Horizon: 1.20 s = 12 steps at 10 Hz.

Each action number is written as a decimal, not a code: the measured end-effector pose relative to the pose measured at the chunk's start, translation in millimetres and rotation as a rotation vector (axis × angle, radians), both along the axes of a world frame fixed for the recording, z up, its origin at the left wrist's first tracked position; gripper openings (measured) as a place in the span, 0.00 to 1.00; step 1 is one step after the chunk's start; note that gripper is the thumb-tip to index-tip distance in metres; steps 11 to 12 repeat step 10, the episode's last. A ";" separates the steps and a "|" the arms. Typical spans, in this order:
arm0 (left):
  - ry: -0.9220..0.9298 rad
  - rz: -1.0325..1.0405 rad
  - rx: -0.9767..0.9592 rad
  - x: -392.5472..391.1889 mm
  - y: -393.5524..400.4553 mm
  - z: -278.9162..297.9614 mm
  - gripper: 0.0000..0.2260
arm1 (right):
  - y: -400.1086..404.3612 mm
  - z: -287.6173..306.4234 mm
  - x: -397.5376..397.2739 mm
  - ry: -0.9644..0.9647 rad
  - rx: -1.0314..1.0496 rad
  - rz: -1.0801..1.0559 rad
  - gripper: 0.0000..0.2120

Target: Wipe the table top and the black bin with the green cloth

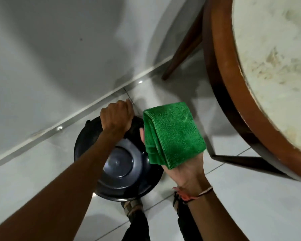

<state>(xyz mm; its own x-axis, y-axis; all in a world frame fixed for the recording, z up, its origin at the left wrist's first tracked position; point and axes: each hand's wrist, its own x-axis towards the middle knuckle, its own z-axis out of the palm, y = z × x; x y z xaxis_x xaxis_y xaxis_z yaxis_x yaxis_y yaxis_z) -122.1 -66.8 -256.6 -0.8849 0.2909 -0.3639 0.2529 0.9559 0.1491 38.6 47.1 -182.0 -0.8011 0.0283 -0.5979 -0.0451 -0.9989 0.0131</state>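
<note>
A round black bin [122, 173] stands on the tiled floor below me, seen from above, with its glossy inner bottom showing. My left hand [116, 116] is closed over the bin's far rim. My right hand [186, 167] is palm up just right of the bin and holds a folded green cloth [172, 134] that lies across the palm and fingers. The round table [274, 70] fills the right side; its pale top is stained and framed by a brown wooden edge.
A grey wall [59, 49] with a pale skirting strip runs behind the bin. Dark table legs [182, 47] slant down to the floor near the wall. My feet [132, 206] stand just behind the bin on white tiles.
</note>
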 end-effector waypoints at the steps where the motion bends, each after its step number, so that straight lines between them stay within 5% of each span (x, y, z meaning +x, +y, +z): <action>1: 0.041 -0.040 0.046 -19.2 -4.8 -8.9 0.19 | -0.8 10.4 -15.8 0.082 -0.053 0.027 0.21; 2: 0.058 -0.052 0.162 -19.8 -19.3 -6.6 0.30 | 1.7 21.7 -23.7 0.111 -0.089 0.036 0.21; 3: 0.021 -0.123 0.080 -7.2 -36.0 7.0 0.39 | 2.7 39.5 -28.9 0.024 -0.012 0.015 0.23; 5: 0.079 -0.219 -0.059 17.0 -49.9 69.3 0.44 | 10.6 102.3 -34.4 0.022 0.052 0.051 0.26; 6: 0.143 -0.210 -0.079 20.1 -43.7 113.6 0.42 | 46.9 154.4 -32.4 -0.032 0.267 0.028 0.23; 7: 0.220 -0.219 -0.067 22.0 -21.2 161.4 0.43 | 100.8 208.2 -29.3 -0.139 0.869 -0.009 0.13; 8: 0.280 -0.225 -0.044 27.0 5.3 205.1 0.43 | 158.2 213.0 -19.0 -0.481 1.912 0.162 0.18; 9: 0.378 -0.233 -0.037 36.1 35.8 250.3 0.40 | 201.5 184.7 -6.5 -0.613 2.381 0.677 0.25; 10: 0.444 -0.246 -0.029 43.5 58.7 292.1 0.39 | 220.3 179.9 6.2 -0.608 2.513 1.213 0.30; 12: 0.444 -0.246 -0.029 43.5 58.7 292.1 0.39 | 220.3 179.9 6.2 -0.608 2.513 1.213 0.30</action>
